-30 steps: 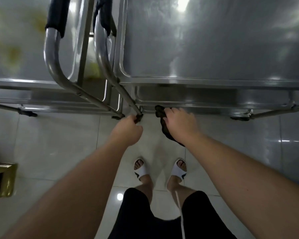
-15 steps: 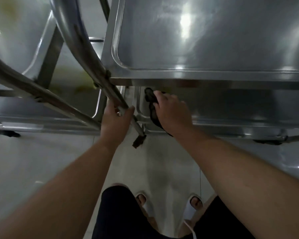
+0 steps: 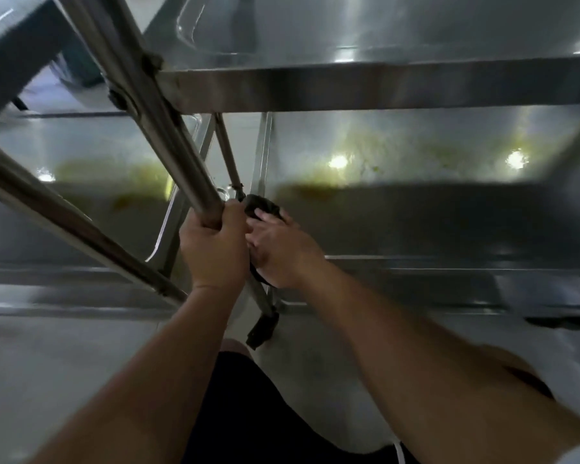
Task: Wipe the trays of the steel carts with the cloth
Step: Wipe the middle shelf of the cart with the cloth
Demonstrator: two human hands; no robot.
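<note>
Dark cloth [image 3: 263,206] pinched in right hand [image 3: 283,252], left hand [image 3: 215,249] fist-gripping cart leg [image 3: 168,142]; lower tray [image 3: 416,169] stains wiped next, probably.

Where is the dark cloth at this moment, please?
In the head view the cloth sits near centre, under the right hand at the near left corner of the lower tray, just right of the left hand gripping the cart's tube.

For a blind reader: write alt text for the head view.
A person's right hand presses a dark cloth at the corner of a cart's lower tray, smeared yellow-green, while the left hand clasps a slanted steel tube.
</note>
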